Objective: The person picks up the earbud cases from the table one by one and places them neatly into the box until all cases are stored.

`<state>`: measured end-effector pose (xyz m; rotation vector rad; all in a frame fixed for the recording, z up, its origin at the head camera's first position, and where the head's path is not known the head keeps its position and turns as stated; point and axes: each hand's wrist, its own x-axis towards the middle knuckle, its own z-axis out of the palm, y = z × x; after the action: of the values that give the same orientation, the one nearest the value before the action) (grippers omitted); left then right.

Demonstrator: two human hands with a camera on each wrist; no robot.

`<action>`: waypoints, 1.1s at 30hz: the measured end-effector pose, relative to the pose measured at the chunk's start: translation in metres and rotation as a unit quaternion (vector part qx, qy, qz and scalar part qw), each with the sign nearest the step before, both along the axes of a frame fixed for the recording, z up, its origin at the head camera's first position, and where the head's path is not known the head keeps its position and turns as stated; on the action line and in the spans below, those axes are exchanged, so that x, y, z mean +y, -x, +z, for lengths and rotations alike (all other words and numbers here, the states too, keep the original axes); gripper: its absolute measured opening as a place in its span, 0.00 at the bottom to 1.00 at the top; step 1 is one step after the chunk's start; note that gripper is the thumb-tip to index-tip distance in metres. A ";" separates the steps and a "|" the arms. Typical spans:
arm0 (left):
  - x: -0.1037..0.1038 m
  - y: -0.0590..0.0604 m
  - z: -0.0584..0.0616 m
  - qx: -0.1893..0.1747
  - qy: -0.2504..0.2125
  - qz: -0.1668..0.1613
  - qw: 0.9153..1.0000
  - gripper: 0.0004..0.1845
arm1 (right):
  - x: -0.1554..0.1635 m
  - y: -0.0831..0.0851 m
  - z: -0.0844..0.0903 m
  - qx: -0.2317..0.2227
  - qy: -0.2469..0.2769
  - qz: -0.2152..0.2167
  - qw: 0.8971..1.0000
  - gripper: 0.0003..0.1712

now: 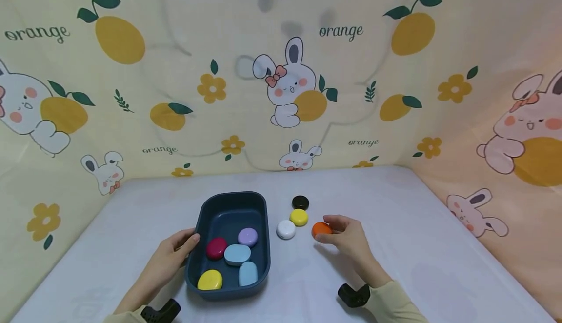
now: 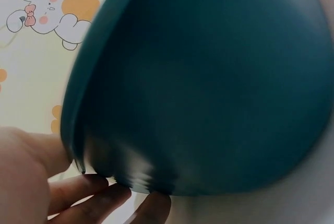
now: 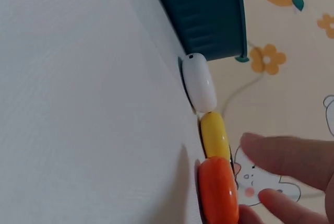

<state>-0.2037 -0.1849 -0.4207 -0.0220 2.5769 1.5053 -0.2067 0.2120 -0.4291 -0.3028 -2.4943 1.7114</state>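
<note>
My left hand (image 1: 173, 251) holds the dark blue tray (image 1: 231, 197) by its left side, thumb over the rim and fingers against the outer wall. Inside lie a crimson piece (image 1: 217, 248), a lilac piece (image 1: 248, 237), a yellow piece (image 1: 210, 280) and two light blue pieces, all smooth and rounded. My right hand (image 1: 349, 237) is over an orange disc (image 3: 218, 190) resting on the table, thumb and fingers spread about it. In the right wrist view the thumb stands apart from the disc; contact by the other fingers is unclear.
Between tray and right hand sit a white disc (image 1: 286, 229), a yellow disc (image 1: 299, 217) and a black disc (image 1: 300, 202) on the white-covered table (image 1: 421, 264). A cloth (image 1: 237, 30) printed with rabbits and oranges hangs behind and at both sides.
</note>
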 end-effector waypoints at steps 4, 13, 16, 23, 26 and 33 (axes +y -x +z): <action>-0.001 0.000 0.000 -0.001 0.001 0.001 1.000 0.37 | -0.002 0.000 0.001 -0.004 -0.008 0.001 1.000 0.32; 0.000 0.000 0.000 0.000 0.005 -0.001 1.000 0.38 | 0.001 0.000 -0.003 -0.021 -0.037 0.013 0.999 0.33; 0.000 -0.001 0.000 0.000 0.004 -0.003 1.000 0.38 | 0.002 0.001 -0.004 -0.018 -0.042 0.016 0.999 0.33; 0.000 -0.001 0.001 0.000 0.006 -0.005 1.000 0.39 | 0.001 0.000 -0.005 -0.016 -0.056 0.011 0.998 0.33; -0.001 -0.001 0.001 0.001 0.007 -0.004 1.000 0.38 | 0.000 -0.001 -0.005 -0.013 -0.061 0.010 0.998 0.32; 0.000 -0.001 0.000 0.000 0.004 -0.003 1.000 0.39 | 0.001 0.000 -0.006 -0.015 -0.058 0.005 0.998 0.32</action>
<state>-0.2026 -0.1850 -0.4203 -0.0162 2.5799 1.4929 -0.2063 0.2132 -0.4350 -0.3080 -2.6077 1.5675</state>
